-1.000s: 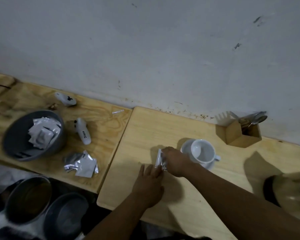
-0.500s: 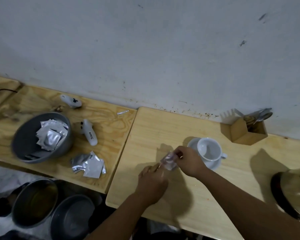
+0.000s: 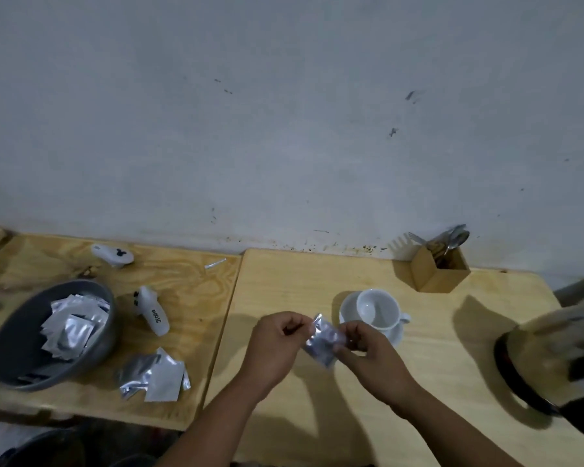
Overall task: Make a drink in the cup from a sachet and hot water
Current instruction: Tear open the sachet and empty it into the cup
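A silver foil sachet (image 3: 324,342) is held up above the light wooden board (image 3: 317,274), just left of the cup. My left hand (image 3: 277,345) pinches its upper left corner and my right hand (image 3: 368,348) grips its right side. The white cup (image 3: 378,310) stands empty on a white saucer (image 3: 346,306), close behind my right hand. A kettle (image 3: 553,362) with a black handle sits at the right edge, blurred and partly cut off.
A grey bowl (image 3: 21,348) full of foil sachets stands at the left. Loose sachets (image 3: 154,375) lie beside it, with two white devices (image 3: 150,315) behind. A wooden holder (image 3: 432,271) with spoons and forks stands by the wall.
My hands lifted the sachet off the board; the left hand went from resting flat to pinching its corner. The camera tilted up and moved closer.
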